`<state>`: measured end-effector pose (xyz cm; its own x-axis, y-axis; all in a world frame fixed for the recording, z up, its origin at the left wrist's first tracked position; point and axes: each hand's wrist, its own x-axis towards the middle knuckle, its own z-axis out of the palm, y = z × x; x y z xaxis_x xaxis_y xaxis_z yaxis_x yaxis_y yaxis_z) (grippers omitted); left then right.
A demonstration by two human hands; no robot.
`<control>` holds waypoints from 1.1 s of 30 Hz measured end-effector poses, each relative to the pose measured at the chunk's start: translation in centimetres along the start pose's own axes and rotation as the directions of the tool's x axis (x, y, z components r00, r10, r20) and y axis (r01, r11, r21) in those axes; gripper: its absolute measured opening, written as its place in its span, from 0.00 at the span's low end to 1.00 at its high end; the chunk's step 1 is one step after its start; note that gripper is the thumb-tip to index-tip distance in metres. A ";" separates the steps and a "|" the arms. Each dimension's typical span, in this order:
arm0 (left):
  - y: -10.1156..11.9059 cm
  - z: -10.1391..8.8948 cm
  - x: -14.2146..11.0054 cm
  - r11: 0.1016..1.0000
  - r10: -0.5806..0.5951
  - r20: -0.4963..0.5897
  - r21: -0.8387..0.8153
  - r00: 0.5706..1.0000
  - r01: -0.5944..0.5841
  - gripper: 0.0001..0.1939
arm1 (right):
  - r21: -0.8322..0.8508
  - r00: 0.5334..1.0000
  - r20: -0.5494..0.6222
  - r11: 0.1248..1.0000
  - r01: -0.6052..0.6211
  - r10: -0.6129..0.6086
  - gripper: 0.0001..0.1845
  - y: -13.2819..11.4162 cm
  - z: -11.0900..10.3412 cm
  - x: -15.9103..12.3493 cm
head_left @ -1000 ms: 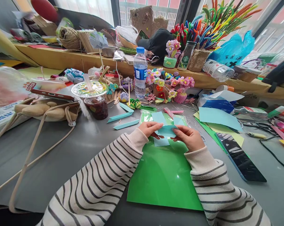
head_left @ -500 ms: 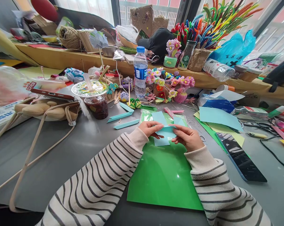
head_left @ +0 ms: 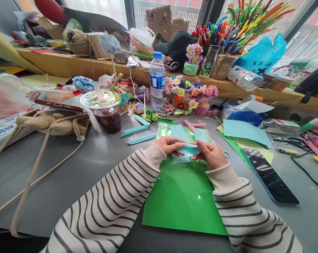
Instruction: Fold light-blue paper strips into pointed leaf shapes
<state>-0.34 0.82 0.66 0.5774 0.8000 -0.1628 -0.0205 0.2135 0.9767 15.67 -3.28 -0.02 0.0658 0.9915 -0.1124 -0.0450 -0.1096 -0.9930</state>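
Observation:
A strip of light blue paper (head_left: 190, 149) is stretched between my two hands, with a fold along its length. My left hand (head_left: 171, 146) pinches its left end, and my right hand (head_left: 208, 154) grips the right end between thumb and fingers. Beneath them lie other light blue paper pieces (head_left: 181, 159) on a green sheet (head_left: 184, 200) in a clear sleeve. Left of my hands, narrow folded blue strips (head_left: 141, 138) rest on the grey table. My fingers hide part of the held strip.
A lidded cup of dark drink (head_left: 107, 117) stands to the left, beside a beige bag (head_left: 53, 123). A water bottle (head_left: 157, 84) stands at the back. On the right lie a phone (head_left: 269, 175), a blue paper sheet (head_left: 247, 131) and scissors (head_left: 287, 140). Crafted flowers (head_left: 198, 93) line the back.
The held paper has turned, so its folded strip now faces me more broadly. My right thumb has shifted along its right end. Both arms stay nearly in place.

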 end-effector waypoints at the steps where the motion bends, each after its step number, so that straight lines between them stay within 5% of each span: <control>1: 0.0 0.0 0.0 1.000 -0.003 -0.002 0.000 1.000 0.003 0.18 | -0.002 1.000 0.001 1.000 0.005 -0.005 0.18 0.0 0.0 0.0; 15: -0.3 0.0 0.1 1.000 -0.026 -0.017 0.000 1.000 0.026 0.20 | -0.071 1.000 -0.007 0.997 -0.021 0.021 0.17 -0.5 0.3 -0.5; 25: -0.2 0.0 0.1 0.999 -0.034 -0.023 0.009 0.999 0.034 0.19 | -0.211 0.987 -0.028 0.966 0.148 -0.157 0.19 -0.2 0.1 -0.2; 33: -0.3 0.0 0.1 1.000 -0.015 -0.020 0.008 1.000 0.015 0.19 | -0.220 0.986 -0.020 0.963 0.157 -0.165 0.17 -0.1 0.2 -0.3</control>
<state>-0.30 0.86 0.30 0.5616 0.8076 -0.1799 -0.0053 0.2209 0.9753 15.50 -3.55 0.15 0.0925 0.9943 0.0527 0.1863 0.0347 -0.9819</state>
